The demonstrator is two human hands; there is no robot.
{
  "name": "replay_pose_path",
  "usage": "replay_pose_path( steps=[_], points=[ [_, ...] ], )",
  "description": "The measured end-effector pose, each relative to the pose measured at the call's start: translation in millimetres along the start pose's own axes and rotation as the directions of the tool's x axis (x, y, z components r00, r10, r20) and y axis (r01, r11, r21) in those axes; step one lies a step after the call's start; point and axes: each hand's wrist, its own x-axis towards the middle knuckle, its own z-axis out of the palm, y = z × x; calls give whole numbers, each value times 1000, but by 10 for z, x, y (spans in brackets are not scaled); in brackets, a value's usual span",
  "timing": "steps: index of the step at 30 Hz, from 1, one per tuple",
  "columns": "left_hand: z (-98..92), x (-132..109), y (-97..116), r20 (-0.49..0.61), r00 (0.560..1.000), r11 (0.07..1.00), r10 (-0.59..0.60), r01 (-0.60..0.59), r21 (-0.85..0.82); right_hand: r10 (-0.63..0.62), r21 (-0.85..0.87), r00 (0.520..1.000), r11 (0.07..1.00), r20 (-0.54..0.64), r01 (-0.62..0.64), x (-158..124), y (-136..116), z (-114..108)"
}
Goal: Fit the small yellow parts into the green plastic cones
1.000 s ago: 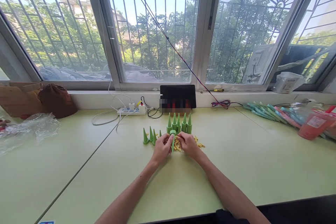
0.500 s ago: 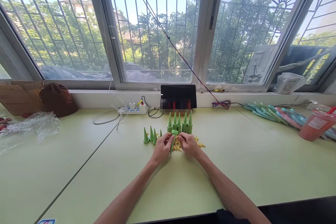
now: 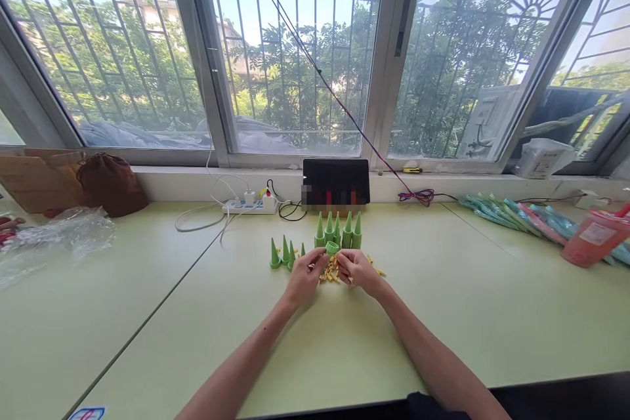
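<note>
My left hand (image 3: 304,280) is closed round a green plastic cone (image 3: 329,252), held tilted with its open wide end up. My right hand (image 3: 357,270) is pinched over a pile of small yellow pieces (image 3: 331,273) on the pale green table (image 3: 443,315); what its fingertips hold is too small to make out. A tight group of several upright green cones (image 3: 338,231) stands just behind the hands. A looser group of upright green cones (image 3: 284,254) stands to the left of my left hand.
A black tablet (image 3: 335,184) leans on the sill behind the cones. A white power strip (image 3: 249,205) with cables lies to its left. A brown pouch (image 3: 111,184) and clear plastic bag (image 3: 59,233) sit far left; teal packets (image 3: 512,213) and a pink drink cup (image 3: 593,238) far right.
The held cone has tipped from hanging point-down between my hands to lying more sideways with its open end raised. The view shifted slightly to the left.
</note>
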Motion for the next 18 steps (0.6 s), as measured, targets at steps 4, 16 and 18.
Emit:
replay_pose_path(
  steps=[4,16,18],
  points=[
    [5,24,12,-59,997,997,52,-48,67,-25,-22,999,999,-42,24,15,9,14],
    [-1,20,103,-152,988,996,15,-2,85,-275,-313,939,928,-204,204,-14,-6,55],
    [17,20,83,-144,989,998,-20,27,52,-292,-330,935,919,-201,216,-25,-19,56]
  ],
)
